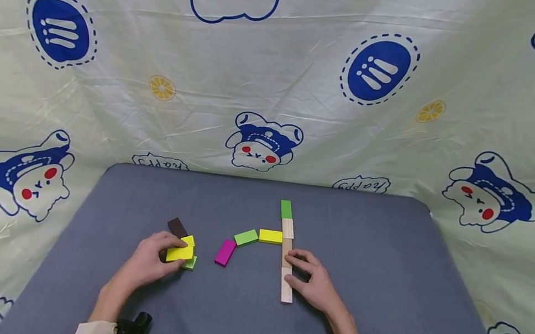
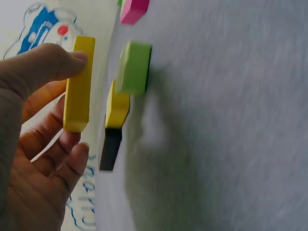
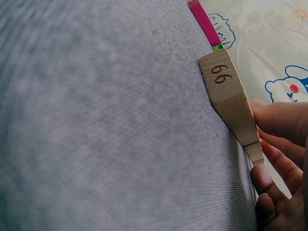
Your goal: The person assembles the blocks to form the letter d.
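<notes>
My left hand (image 1: 153, 259) pinches a yellow block (image 2: 79, 86) between thumb and fingers, held above the table. Under and beside it lie a dark brown block (image 1: 177, 227), another yellow block (image 2: 118, 106) and a light green block (image 2: 134, 67), partly covered in the head view. My right hand (image 1: 315, 284) rests its fingertips and thumb against the right side of a straight line of plain wooden blocks (image 1: 285, 292). The nearest wooden block carries the number 66 in the right wrist view. A green block (image 1: 286, 209) caps the line's far end.
A yellow block (image 1: 270, 236) meets the line's left side. From it a light green block (image 1: 246, 237) and a magenta block (image 1: 224, 252) curve toward the left hand. All lie on a grey-blue tabletop (image 1: 388, 248). A printed cloth (image 1: 308, 83) hangs behind.
</notes>
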The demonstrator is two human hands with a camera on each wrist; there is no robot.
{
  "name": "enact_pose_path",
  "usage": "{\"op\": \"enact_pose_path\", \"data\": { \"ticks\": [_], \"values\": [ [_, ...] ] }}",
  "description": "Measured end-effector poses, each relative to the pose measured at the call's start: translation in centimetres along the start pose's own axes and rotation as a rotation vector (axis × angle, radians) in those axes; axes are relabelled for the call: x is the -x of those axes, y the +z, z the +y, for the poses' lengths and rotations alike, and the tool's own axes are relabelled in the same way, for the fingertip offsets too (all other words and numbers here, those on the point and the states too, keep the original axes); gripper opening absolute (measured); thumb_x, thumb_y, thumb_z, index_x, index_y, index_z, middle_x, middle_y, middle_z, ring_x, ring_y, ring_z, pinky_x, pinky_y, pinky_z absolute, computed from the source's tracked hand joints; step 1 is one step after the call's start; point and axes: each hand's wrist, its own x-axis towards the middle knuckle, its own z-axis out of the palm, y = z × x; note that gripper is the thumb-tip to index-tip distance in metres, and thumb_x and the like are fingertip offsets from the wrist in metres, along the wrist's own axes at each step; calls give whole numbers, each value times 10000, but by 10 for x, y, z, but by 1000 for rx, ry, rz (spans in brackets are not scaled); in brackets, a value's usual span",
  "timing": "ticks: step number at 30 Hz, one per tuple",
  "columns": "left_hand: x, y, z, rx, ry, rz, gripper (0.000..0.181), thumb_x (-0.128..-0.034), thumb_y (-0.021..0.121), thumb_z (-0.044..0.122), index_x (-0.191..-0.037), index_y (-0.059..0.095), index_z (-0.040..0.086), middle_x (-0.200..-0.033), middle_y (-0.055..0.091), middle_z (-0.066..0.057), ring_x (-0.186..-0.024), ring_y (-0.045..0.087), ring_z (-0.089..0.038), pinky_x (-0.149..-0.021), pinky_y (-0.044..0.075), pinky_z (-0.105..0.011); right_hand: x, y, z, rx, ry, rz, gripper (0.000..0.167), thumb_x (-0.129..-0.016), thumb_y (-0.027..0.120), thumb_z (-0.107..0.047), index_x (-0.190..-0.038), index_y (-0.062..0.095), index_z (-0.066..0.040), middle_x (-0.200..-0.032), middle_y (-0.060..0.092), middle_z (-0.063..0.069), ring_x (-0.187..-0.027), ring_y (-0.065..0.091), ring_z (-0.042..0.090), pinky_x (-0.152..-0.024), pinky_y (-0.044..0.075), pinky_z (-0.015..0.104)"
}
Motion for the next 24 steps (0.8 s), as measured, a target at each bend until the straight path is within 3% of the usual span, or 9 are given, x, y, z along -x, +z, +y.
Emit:
{"op": "enact_pose_path", "data": {
  "ticks": [12,20,24],
  "values": [
    [-8,26,33,37,165,-139,271,-814,840,94,-1066,774,166,-1058,676,51,-984,615,-146,-890,559,-365,-1,-1,2,6,3,-3,454,-916,783,-208,-1342,690,-80,-1396,603,40,-1351,521,328,-1107,402,595],
    [-12,40,46,49,131,-262,279,-845,823,138,-1119,775,159,-1070,649,73,-1024,580,-122,-935,535,-376,-1,0,1,-3,13,-5,455,-917,783,-212,-1345,689,-91,-1397,603,28,-1358,516,322,-1114,393,600],
    [-11,46,49,31,149,-297,261,-862,808,146,-1121,777,166,-1078,640,65,-1050,553,-137,-936,525,-369,-1,1,0,-8,16,-6,455,-917,783,-213,-1346,689,-94,-1395,603,23,-1358,516,319,-1113,393,601]
  ]
}}
